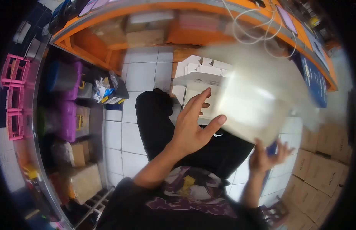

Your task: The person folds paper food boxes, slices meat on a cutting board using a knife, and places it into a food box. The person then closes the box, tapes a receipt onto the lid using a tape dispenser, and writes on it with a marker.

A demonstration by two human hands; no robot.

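Observation:
A pale, box-like thing (249,105), smeared by motion and tilted, hangs over my lap. My left hand (195,126) is at its left side, fingers stretched out and thumb apart; whether the thumb tip touches it I cannot tell. Close to its lower edge, my right hand (265,156) has its fingers spread and is slightly blurred. Behind my left hand stands an opened white carton (201,78) with raised flaps, partly hidden by the hand and the pale thing.
An orange table (178,36) runs across the top, with a looped white cable (258,36) and a phone (286,19). Shelves holding purple bins (68,120) and a cardboard box (85,182) are at left. Brown cartons (320,172) are stacked at right. Tiled floor (133,138) lies between.

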